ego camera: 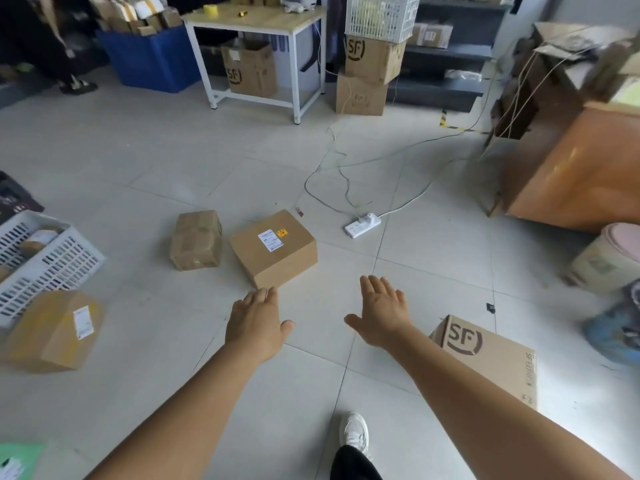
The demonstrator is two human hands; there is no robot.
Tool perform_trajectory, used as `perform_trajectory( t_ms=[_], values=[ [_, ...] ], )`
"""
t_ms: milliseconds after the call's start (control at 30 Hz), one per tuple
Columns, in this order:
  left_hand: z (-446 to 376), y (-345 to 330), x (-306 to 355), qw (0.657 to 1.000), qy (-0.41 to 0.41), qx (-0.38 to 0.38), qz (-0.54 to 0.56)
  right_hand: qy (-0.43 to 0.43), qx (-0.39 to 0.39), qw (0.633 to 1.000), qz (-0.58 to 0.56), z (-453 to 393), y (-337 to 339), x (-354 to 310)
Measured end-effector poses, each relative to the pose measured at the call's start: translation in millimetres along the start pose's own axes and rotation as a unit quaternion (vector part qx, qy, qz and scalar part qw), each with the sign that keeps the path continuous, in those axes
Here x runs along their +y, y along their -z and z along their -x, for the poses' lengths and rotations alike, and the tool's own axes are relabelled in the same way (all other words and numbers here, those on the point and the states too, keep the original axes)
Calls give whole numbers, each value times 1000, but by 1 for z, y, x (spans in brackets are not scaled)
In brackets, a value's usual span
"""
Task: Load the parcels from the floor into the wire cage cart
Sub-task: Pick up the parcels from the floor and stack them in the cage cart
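both hands, the left hand [254,322] and the right hand [382,311], are held wide open and empty near the labelled box [273,249] on the floor, and the white cord [398,209] behind it could be tripped on.

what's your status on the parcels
Left hand and right hand open, empty. Reaching for labelled box on floor. Path clear.

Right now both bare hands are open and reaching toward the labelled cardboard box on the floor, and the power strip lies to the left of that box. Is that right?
Not quite. The head view shows the power strip to the right of the labelled cardboard box, not the left. The rest holds: the left hand and right hand are open, reaching toward it.
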State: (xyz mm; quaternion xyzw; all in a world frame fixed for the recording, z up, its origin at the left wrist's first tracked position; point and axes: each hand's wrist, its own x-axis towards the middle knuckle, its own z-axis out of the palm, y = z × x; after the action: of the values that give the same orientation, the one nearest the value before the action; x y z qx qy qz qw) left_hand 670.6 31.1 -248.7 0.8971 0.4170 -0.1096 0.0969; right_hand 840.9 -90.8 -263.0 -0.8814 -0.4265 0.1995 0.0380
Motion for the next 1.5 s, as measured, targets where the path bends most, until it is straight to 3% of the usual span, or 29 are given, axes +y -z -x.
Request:
perform_trajectory(
  t_ms=[400,867,1100,1500],
  values=[
    [-169,27,-13,997,72,-18,9,41,-34,997,59,-193,53,2],
    [-374,14,-134,986,141,-37,79,61,-81,989,107,-429,41,-86],
    [-465,-27,-195,974,183,-72,110,43,-88,992,85,-541,-4,-112],
    [-599,-181,-245,926,278,-144,212,-13,-171,984,48,-709,-153,-90]
  ],
)
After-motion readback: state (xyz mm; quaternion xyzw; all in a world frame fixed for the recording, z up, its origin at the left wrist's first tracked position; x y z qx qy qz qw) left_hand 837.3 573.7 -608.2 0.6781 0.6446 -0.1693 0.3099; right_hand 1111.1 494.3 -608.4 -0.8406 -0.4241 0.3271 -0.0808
